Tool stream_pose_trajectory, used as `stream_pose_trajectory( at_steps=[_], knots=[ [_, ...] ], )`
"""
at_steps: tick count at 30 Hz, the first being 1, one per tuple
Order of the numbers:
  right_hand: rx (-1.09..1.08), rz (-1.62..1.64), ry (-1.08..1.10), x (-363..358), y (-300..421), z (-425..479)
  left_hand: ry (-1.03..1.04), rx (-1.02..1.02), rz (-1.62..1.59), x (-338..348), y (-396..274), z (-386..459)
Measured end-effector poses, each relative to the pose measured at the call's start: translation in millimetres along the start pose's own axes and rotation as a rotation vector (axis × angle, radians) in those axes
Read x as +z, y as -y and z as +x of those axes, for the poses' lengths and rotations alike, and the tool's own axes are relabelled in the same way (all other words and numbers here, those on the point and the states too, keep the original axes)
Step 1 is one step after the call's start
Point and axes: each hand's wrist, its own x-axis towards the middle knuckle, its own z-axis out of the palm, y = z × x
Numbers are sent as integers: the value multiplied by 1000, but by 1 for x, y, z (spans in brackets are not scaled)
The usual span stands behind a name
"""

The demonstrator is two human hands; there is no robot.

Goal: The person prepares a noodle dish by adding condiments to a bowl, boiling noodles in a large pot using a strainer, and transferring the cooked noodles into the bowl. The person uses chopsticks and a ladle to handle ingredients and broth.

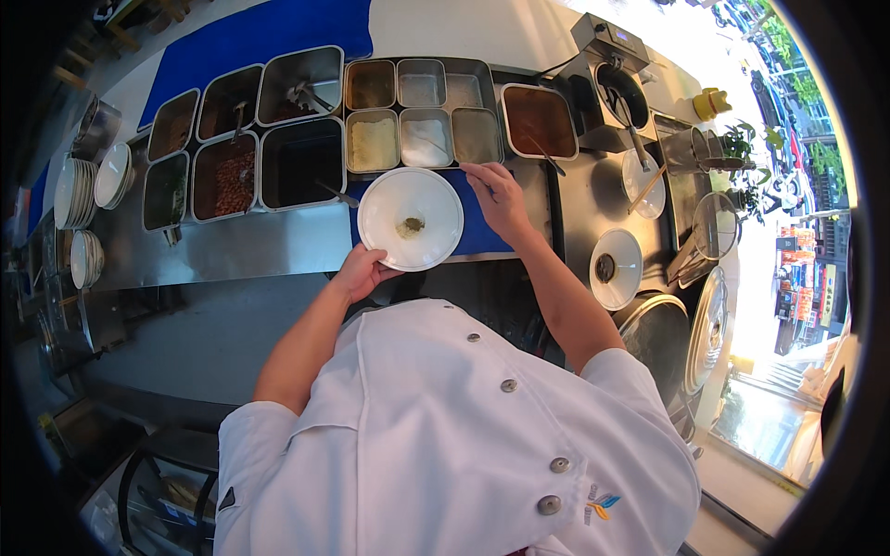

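Note:
My left hand (363,272) grips the near left rim of a wide-brimmed white bowl (438,201). In the bowl's small well lies a little heap of pale and greenish-brown seasoning (411,227). To the right of the bowl, my right hand (498,198) is raised with its fingers stretched toward the seasoning pans; whether anything is pinched between the fingertips is not visible. Closest to those fingertips is a steel pan of greyish powder (476,135). Beside it stand a pan of white granules (425,137) and one of pale yellow granules (373,141).
Deep steel pans hold reddish-brown beans (235,182), dark liquid (304,167) and red-brown sauce (539,121). A blue cloth (480,208) lies beneath the bowl. At right are a second white bowl (629,267), a countertop cooker (615,90) and a large pot (650,333). Plates (75,193) are stacked left.

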Motion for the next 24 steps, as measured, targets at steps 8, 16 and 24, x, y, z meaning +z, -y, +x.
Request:
stream_pose_trajectory(
  at_steps=[8, 16, 24],
  knots=[
    [-306, -384, 109, 46, -40, 13, -98, -35, -71, -15, 14, -85],
    [258, 309, 381, 115, 53, -10, -349, 227, -236, -62, 15, -186],
    [284, 446, 172, 187, 108, 54, -293, 383, -171, -84, -27, -217]
  ],
)
